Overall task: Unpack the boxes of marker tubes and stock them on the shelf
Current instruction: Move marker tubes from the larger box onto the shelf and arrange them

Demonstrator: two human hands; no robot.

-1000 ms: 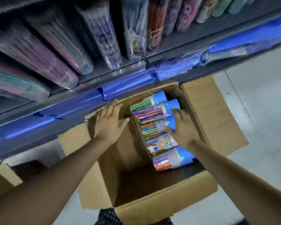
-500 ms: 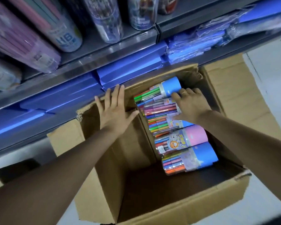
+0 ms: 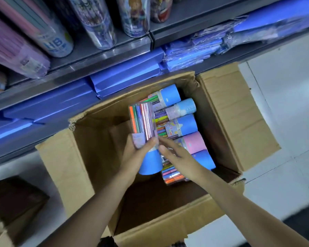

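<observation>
An open cardboard box [image 3: 82,175] stands on the floor below the shelf [image 3: 103,57]. Several marker tubes [image 3: 185,124] with blue and pink caps lie in a row along its right side. My left hand [image 3: 136,157] grips one marker tube [image 3: 141,122] above the box's middle. Its clear end of coloured markers points towards the shelf and its blue cap points towards me. My right hand [image 3: 178,157] reaches in from the right. Its outstretched fingertips touch the held tube near my left thumb. The box's left half holds nothing I can see.
On the upper shelf stand clear tubes and packs, one marked HB [image 3: 57,43]. Blue folders [image 3: 127,81] and wrapped blue packs [image 3: 191,54] fill the shelf below. A second brown box [image 3: 12,202] sits at lower left. White tiled floor [image 3: 284,104] lies to the right.
My left hand left the box's back wall and took hold of a tube, now raised out of the row. My right hand drew back from the far tubes to meet it.
</observation>
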